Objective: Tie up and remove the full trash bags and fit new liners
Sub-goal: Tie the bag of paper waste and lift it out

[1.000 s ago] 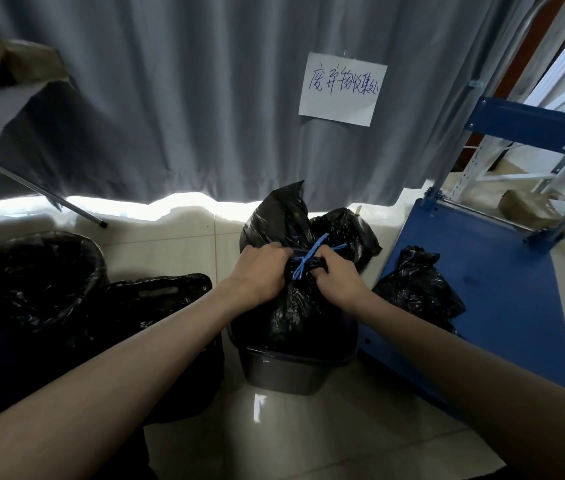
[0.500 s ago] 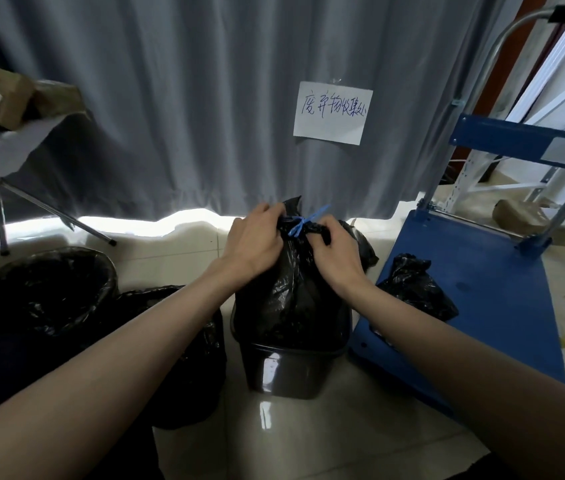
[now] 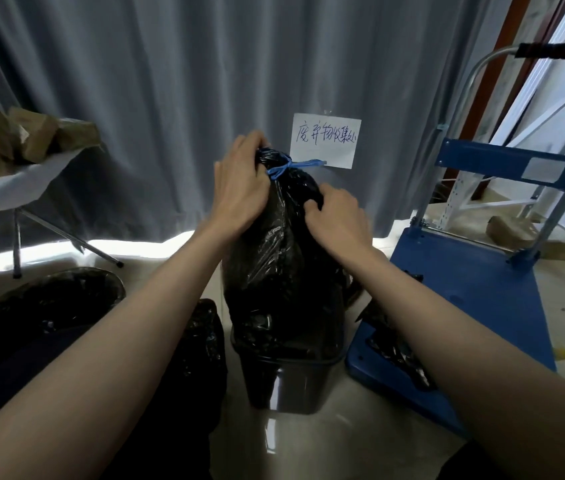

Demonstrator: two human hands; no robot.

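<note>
Bag: while I hold it, the full trash bag point(image 3: 284, 271) stands upright at mid-scene, its lower part down inside the dark bin point(image 3: 284, 382), its neck cinched by a blue tie point(image 3: 283, 169).
Axis: I read the bag's long axis as vertical, neck on top, so I judge the lift should go straight up out of the bin.
Left hand: my left hand point(image 3: 239, 188) is curled round the neck right at the tie, gripping the plastic.
Right hand: my right hand point(image 3: 338, 216) sits lower on the bag's right shoulder, fingers point(image 3: 312, 206) curled into the black film, pinching it.
Nearer hand: the left is the one on the neck, so I expect it to carry the pull while the right steadies.
Right side: a blue cart point(image 3: 475, 282) lies just right of the bin, with another black bag point(image 3: 395, 344) on its near left corner.
Left side: a lined round bin point(image 3: 42, 306) sits at the left, and loose black plastic point(image 3: 201, 341) lies between it and my bin.
Behind: a grey curtain point(image 3: 170, 98) carries a handwritten paper label point(image 3: 324, 140); a table point(image 3: 4, 188) at far left bears brown parcels point(image 3: 14, 136).
In the way: I see nothing above the bag; the cart's edge crowds the right.
</note>
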